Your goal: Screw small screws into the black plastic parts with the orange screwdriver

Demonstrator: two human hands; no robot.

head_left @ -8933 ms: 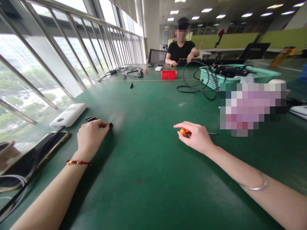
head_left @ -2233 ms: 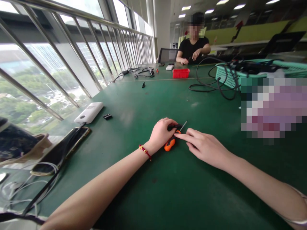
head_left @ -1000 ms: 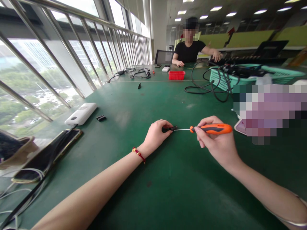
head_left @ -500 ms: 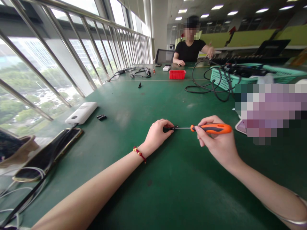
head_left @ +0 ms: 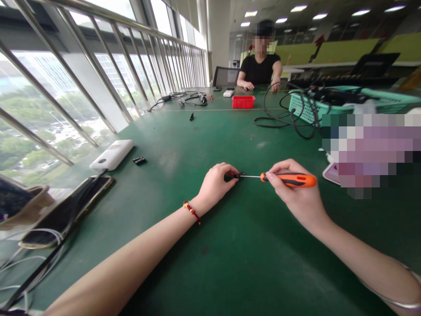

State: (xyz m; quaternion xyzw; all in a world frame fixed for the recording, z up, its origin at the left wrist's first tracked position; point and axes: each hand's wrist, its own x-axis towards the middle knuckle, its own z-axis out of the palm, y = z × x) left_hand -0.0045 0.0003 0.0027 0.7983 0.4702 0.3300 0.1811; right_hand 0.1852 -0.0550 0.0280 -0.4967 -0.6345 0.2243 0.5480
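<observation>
My left hand pinches a small black part just above the green tabletop; most of the part is hidden by the fingers, so its kind is unclear. In my right hand is a screwdriver with an orange and black handle, held level between thumb and fingers. Its thin metal shaft points left, and the tip meets the right end of the black part. To the left lies another small black piece, apart from both hands. A third tiny black piece sits farther back.
A white power bank and a phone with cables lie at left. A red bin stands at the back. Right of it are looped black cables and a turquoise basket. A person sits across the table. A railing runs along the left.
Earlier the screwdriver lay on the table; my right hand has picked it up and set its tip to the black part. My left hand brought that part from the left. Lately both hands barely move.
</observation>
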